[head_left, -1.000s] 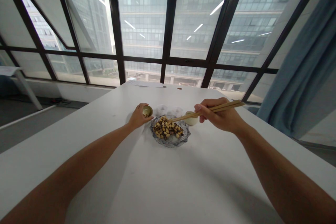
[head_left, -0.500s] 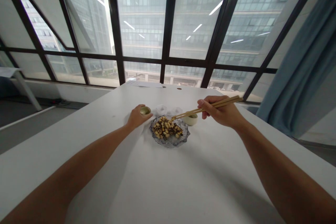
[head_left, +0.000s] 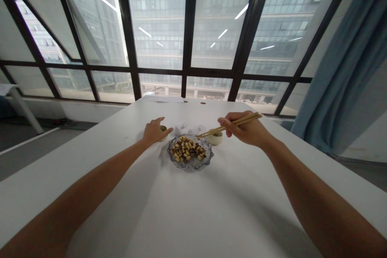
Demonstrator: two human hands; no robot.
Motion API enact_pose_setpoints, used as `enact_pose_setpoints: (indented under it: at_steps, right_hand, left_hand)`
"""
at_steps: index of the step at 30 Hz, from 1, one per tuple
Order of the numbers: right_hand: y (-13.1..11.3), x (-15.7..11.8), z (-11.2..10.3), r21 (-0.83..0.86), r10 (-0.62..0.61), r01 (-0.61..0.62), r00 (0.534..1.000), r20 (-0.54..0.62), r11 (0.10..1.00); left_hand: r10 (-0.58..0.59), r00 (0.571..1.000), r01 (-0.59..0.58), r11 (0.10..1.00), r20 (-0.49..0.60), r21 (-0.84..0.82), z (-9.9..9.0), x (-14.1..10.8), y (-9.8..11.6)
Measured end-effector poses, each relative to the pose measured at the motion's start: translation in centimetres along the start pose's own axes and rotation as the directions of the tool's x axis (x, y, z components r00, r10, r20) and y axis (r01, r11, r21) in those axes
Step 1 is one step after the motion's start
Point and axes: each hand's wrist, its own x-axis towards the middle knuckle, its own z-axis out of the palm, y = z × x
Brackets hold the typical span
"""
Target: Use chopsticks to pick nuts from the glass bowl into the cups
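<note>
My left hand [head_left: 153, 131] has its thumb and fingers spread apart beside a small green cup [head_left: 163, 128]. The cup stands partly hidden behind the hand, and I cannot tell if they touch. In my right hand [head_left: 241, 127] is a pair of wooden chopsticks [head_left: 237, 123], slanting down to the left. Their tips are at the back right rim of a scalloped clear glass plate [head_left: 190, 166]. Mixed nuts and striped seeds [head_left: 186, 147] are heaped on the plate. A second pale cup [head_left: 215, 138] stands right of the plate, under the chopsticks.
Two small clear or whitish items [head_left: 182, 127] sit just behind the plate, too blurred to name. Papers [head_left: 161, 99] lie at the far end of the white table [head_left: 187, 209]. Windows stand behind it, and a blue curtain [head_left: 338, 76] hangs at right.
My left hand has loosened around the green cup, its fingers now apart and the cup more hidden behind it. The chopsticks stay in my right hand near the plate. The view has shifted slightly.
</note>
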Motion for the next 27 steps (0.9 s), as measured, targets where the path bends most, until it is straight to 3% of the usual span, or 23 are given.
enact_pose_setpoints:
  at_steps: [3,5,10,13,15,18,20,24,27]
  right_hand:
    - [-0.1,0.0,0.0,-0.023,-0.008,0.008,1.000,0.019,1.000]
    - [-0.1,0.0,-0.1,-0.029,-0.003,0.004,1.000,0.026,1.000]
    - [0.0,0.0,-0.2,-0.022,0.005,-0.004,0.999,0.039,1.000]
    - [0.1,0.0,-0.2,-0.020,0.008,-0.007,0.999,0.041,1.000]
    - [0.1,0.0,-0.2,-0.017,0.013,-0.012,0.999,0.038,1.000]
    - [0.0,0.0,-0.3,-0.017,0.008,-0.007,1.000,0.028,1.000]
    - [-0.1,0.0,-0.3,-0.018,0.004,-0.004,1.000,0.021,1.000]
    - [-0.1,-0.1,-0.4,-0.014,0.010,-0.010,1.000,0.019,1.000]
    - [-0.1,-0.1,-0.4,-0.011,0.016,-0.015,1.000,0.013,1.000]
  left_hand:
    - [0.147,0.985,-0.153,0.986,0.092,0.064,-0.4,1.1,2.2]
    - [0.185,0.963,-0.198,0.979,0.195,0.049,-0.5,1.9,3.7]
    - [0.130,0.911,-0.136,0.991,0.391,-0.014,0.4,3.5,5.3]
    - [0.168,0.919,-0.158,0.986,0.356,-0.058,1.2,3.9,5.1]
    - [0.269,0.924,-0.256,0.963,0.270,-0.084,1.5,4.0,4.9]
    - [0.438,0.888,-0.431,0.899,0.139,-0.075,1.6,3.8,4.6]
    - [0.494,0.863,-0.490,0.870,0.106,-0.058,1.4,3.6,4.5]
    - [0.496,0.863,-0.493,0.868,0.097,-0.057,1.0,3.2,4.8]
    - [0.442,0.890,-0.439,0.897,0.110,-0.052,1.0,3.2,5.0]
